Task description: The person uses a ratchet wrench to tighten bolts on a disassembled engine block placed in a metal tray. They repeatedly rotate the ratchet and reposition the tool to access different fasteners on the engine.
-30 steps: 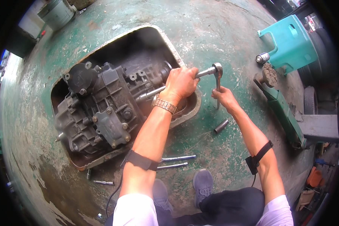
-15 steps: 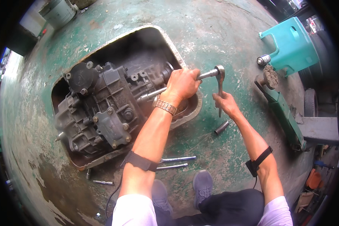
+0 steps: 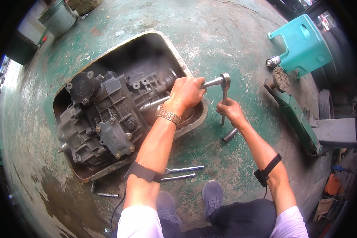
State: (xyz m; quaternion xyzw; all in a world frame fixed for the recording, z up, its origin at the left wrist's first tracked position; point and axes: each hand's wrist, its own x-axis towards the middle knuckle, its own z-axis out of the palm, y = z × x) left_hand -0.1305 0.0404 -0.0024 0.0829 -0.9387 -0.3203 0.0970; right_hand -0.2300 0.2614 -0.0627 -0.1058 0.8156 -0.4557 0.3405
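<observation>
Scuffed green floor, left fingers curled around steel bar, right fingers around ratchet

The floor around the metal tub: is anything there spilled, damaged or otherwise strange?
Yes. A dark brownish patch spreads across the floor near the tub's lower-left corner, perhaps spilled liquid or an old stain. The green floor coating also looks worn, with bare greyish areas.

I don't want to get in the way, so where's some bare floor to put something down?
Bare floor lies beyond the ratchet wrench, between the tray and teal stool, and left of the tray. It's crowded around the right hand, where a dark tube lies close, and below the tray, where tools lie near the shoes.
</observation>
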